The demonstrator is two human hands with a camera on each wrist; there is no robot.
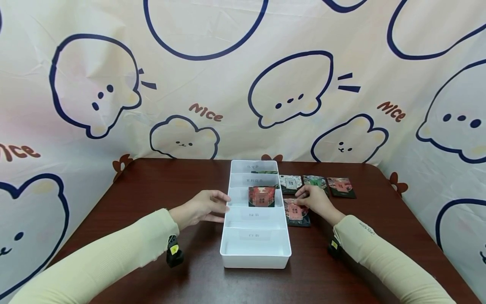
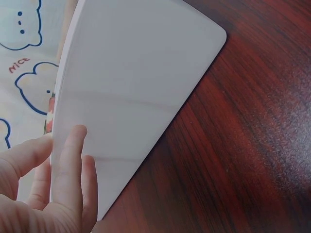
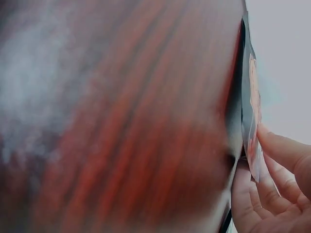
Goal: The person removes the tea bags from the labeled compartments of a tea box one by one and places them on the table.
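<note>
A long white box (image 1: 255,260) with labelled compartments stands lengthwise on the table. My left hand (image 1: 205,207) is at its left side, fingers fairly straight and touching the outer wall and rim, as the left wrist view shows. To the right of the box my right hand (image 1: 317,203) pinches a dark tea packet (image 1: 298,217) with a pink label, thumb on its face and fingers behind. The right wrist view shows this packet (image 3: 249,97) edge-on, tilted up from the tabletop. A red tea packet (image 1: 261,196) stands in the box's middle compartment.
Beyond my right hand lie a pale-labelled packet (image 1: 290,184), a green one (image 1: 312,180) partly behind the hand, and a red-labelled one (image 1: 341,187). The top of a green packet (image 1: 262,172) shows in a far compartment. A patterned cloth (image 1: 235,93) hangs behind the brown table (image 1: 171,177).
</note>
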